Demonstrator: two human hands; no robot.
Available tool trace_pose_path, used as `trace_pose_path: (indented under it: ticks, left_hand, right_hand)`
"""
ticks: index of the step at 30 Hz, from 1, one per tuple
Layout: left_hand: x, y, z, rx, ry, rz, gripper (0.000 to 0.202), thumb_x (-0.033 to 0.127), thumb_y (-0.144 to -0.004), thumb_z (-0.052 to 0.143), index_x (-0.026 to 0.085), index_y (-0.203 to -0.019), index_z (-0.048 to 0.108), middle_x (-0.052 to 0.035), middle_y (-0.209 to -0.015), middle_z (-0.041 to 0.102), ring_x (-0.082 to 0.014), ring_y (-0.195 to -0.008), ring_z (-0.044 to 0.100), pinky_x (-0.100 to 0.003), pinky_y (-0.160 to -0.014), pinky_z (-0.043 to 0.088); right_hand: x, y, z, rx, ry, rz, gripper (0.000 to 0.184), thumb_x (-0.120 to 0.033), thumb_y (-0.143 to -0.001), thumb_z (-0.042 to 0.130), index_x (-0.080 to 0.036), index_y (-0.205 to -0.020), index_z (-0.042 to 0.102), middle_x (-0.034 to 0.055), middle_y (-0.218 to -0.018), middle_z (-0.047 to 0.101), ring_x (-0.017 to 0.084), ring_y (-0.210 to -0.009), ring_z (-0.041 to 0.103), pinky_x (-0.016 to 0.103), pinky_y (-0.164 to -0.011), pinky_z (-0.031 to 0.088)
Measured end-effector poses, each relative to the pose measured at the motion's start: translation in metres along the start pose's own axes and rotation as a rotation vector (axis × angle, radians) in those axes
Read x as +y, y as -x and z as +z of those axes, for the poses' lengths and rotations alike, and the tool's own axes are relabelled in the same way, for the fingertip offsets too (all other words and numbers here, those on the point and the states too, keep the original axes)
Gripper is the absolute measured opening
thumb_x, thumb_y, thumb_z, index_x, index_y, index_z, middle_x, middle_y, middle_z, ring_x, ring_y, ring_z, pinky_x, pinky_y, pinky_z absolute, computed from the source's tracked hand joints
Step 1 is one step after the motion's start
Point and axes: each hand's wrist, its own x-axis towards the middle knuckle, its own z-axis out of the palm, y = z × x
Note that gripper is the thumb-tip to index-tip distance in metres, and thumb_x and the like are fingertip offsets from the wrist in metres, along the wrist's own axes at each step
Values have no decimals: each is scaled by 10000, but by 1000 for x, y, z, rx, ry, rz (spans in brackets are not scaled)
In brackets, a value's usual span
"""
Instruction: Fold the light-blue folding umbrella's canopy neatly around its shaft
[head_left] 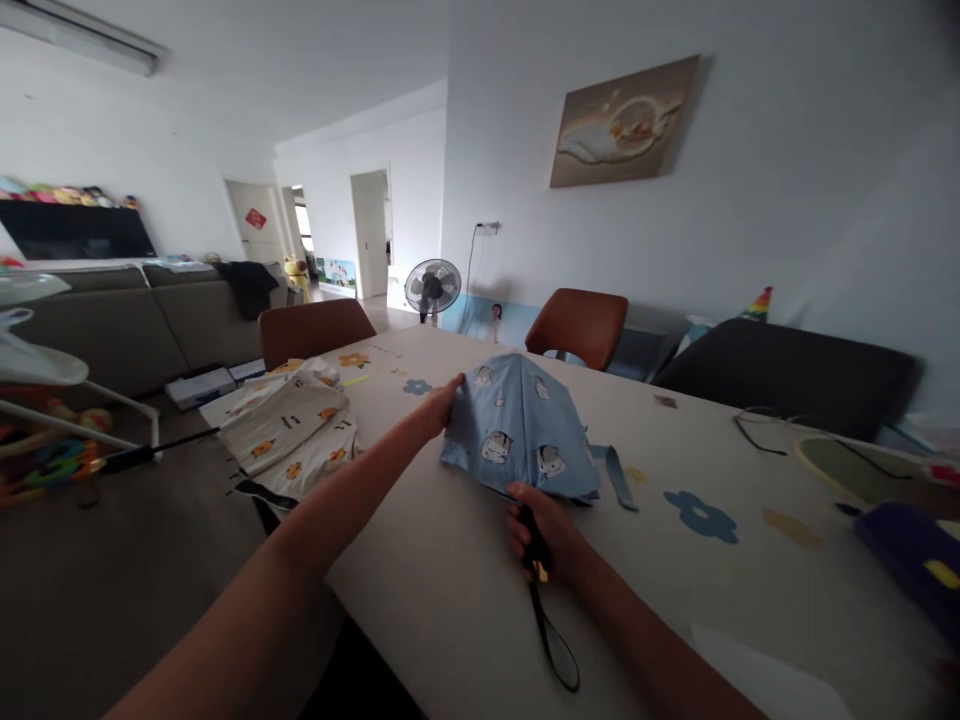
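A partly folded light-blue umbrella [517, 420] with cartoon animal prints lies over the white table in front of me. My right hand [553, 530] is wrapped round its black handle, and a black wrist strap [551, 640] loops down from the handle's end. At the canopy's upper left edge my left hand [442, 405] grips the fabric, some of its fingers hidden behind it. A blue fabric strap [619, 480] sticks out on the canopy's right side. Left of my left forearm rests a cream umbrella [300, 430] with orange prints, its shaft pointing left past the table edge.
On the white table [450, 600] are flower decorations, glasses [761, 435], a green oval mat [847, 470] and a dark purple item [911, 550]. Brown chairs [577, 325] and a dark chair [780, 380] stand round it. A fan [433, 287] stands behind the far end.
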Motion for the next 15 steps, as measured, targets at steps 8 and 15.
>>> trace_pose_path:
  ticks: [8, 15]
  left_hand:
    - [-39, -5, 17, 369, -330, 314, 320, 437, -856, 399, 192, -660, 465, -44, -748, 580, -180, -806, 528, -284, -731, 365]
    - [-53, -10, 24, 372, -498, 273, 295, 389, -909, 276, 212, -828, 498, -91, -898, 623, -214, -894, 567, -317, -764, 384]
  right_hand:
    - [1, -5, -2, -73, -54, -68, 280, -388, -746, 450, -198, -548, 400, -67, -325, 379, 84, -273, 391, 181, -311, 309]
    - [-1, -3, -2, -126, -51, -63, 380, -487, -728, 486, -198, -500, 392, -61, -299, 364, 83, -248, 375, 191, -302, 266]
